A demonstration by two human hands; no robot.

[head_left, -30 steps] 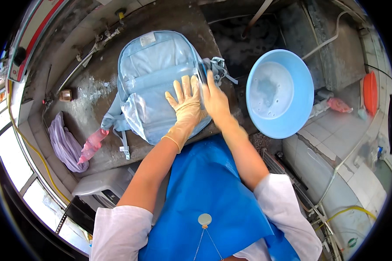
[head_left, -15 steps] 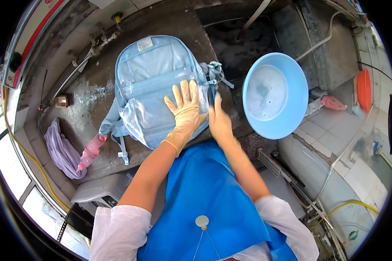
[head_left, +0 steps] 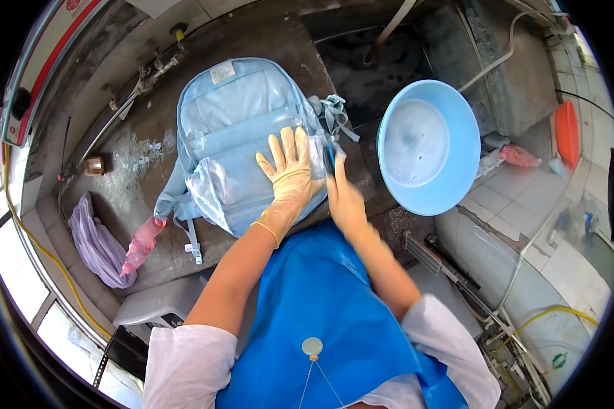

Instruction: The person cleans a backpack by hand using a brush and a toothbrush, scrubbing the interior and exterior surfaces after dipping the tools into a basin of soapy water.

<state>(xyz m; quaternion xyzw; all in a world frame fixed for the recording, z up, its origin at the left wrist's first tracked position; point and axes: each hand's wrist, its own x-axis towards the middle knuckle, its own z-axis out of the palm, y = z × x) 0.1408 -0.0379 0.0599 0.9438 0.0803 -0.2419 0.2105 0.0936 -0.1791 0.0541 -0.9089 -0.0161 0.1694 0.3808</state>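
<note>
A light blue backpack (head_left: 235, 129) lies flat and wet on a dark concrete slab (head_left: 126, 160), straps trailing at its left and right sides. My left hand (head_left: 290, 174), in a pale yellow glove, rests palm down on the backpack's front pocket with fingers spread. My right hand (head_left: 344, 198) is blurred with motion at the backpack's right edge, next to my left hand. Something clear with a dark edge shows by its fingers, but I cannot make out what it is or whether the hand grips it. A blue apron covers my front.
A round blue basin (head_left: 457, 112) with soapy water sits right of the backpack. A pink bottle (head_left: 140, 245) and a purple plastic bag (head_left: 95, 242) lie at the slab's left. A small brown jar (head_left: 93, 165), a tap pipe (head_left: 150, 75), an orange object (head_left: 566, 133) and a pink cloth (head_left: 518, 155) are around.
My right hand slid from the top of the backpack, beside my left hand, down to the backpack's right edge. My left hand stayed flat on the front pocket.
</note>
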